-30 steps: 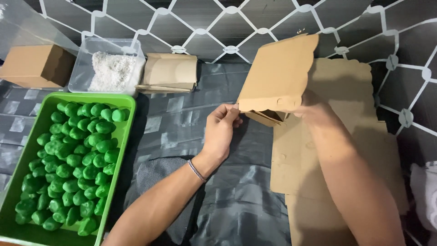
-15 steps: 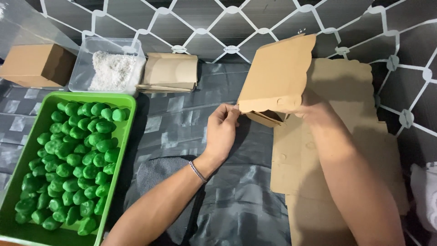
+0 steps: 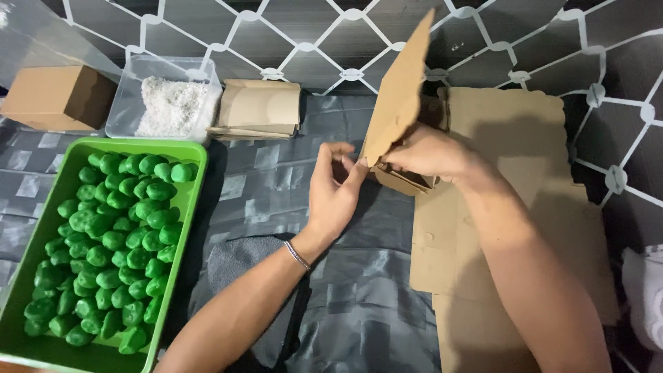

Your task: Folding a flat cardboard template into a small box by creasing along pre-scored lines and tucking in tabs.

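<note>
Cardboard box blank (image 3: pixel 399 97) is held upright, long axis near vertical, top edge tilted up-right, right of the green tray (image 3: pixel 41 331); its lower folded end is gripped by the right hand (image 3: pixel 428 153); left hand (image 3: pixel 333 193) pinches the lower left corner, fingers half curled.

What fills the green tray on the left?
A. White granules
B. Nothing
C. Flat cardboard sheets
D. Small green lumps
D: the green tray is packed with small green lumps; the white granules sit in a clear tub behind it.
</note>
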